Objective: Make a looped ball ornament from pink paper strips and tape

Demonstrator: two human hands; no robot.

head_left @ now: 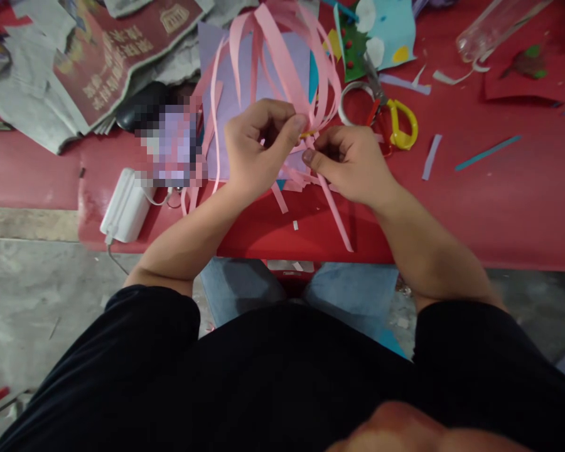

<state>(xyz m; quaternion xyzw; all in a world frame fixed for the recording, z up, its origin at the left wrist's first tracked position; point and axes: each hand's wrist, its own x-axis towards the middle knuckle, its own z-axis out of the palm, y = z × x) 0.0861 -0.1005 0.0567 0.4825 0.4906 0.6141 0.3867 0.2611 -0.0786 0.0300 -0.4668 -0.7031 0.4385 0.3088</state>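
Pink paper strips (275, 53) loop upward from a gathered point between my two hands. My left hand (263, 141) is closed, thumb and forefinger pinching a small yellow strip (307, 134) at the gathering. My right hand (351, 160) is closed too, its thumb and fingers around the base of the bundle, where a thin pink paper stick (336, 213) slants down toward the table edge. Exactly what lies under the right fingertips is hidden. Beneath the loops lies a lilac paper sheet (207, 56).
Yellow-handled scissors (400, 124) and a tape roll (343, 107) lie right of my hands. A white power bank (128, 204), a black mouse-like object (144, 103) and crumpled newspapers (32, 75) are at left. A clear plastic bottle (487, 34) and paper scraps (432, 157) lie on the red table (499, 213).
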